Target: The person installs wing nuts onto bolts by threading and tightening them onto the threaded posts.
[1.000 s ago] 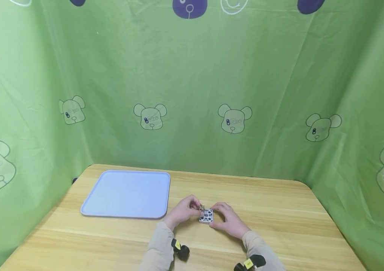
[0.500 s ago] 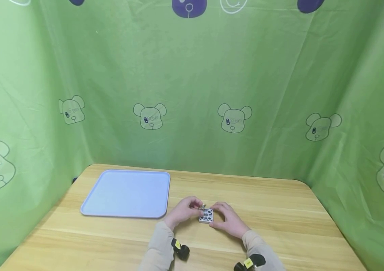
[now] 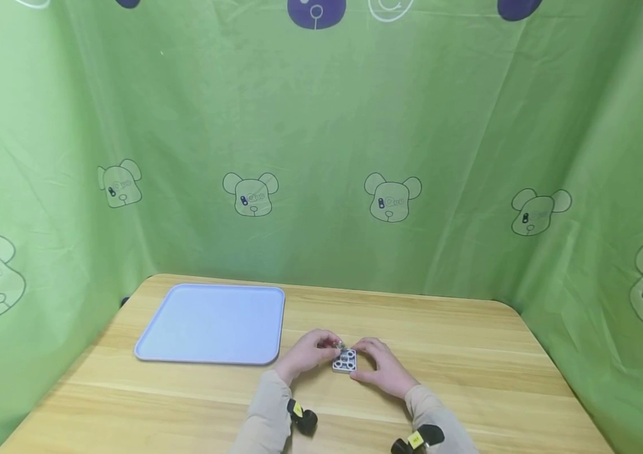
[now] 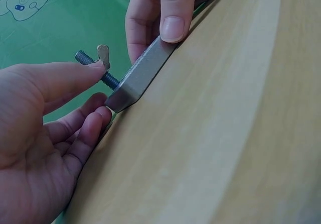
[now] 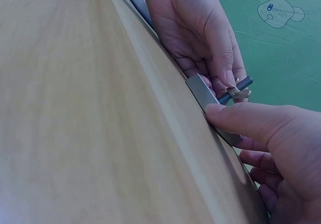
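Observation:
A small square metal block [image 3: 344, 366] with several round holes in its top face lies on the wooden table between both hands. From it rises a threaded bolt [image 4: 110, 80], tilted in the left wrist view, with a brass-coloured wing nut [image 4: 104, 56] partway up the thread. My left hand [image 3: 305, 358] pinches the wing nut between thumb and forefinger; its other fingers curl low by the block's side. The right hand [image 3: 385, 372] grips the block from the right, thumb on the near edge [image 5: 214, 108] and fingers on the far side. The bolt's lower end is hidden.
A pale blue-violet tray [image 3: 213, 325] lies to the left, behind the left hand. A green curtain [image 3: 321, 239] printed with bear faces encloses the back and sides of the table [image 3: 440, 328]. Black wrist cameras [image 3: 305, 421] sit on both sleeves.
The wing nut shows at a different angle in the left fingertips, and the left thumb has shifted slightly. The block and the right hand stay in place.

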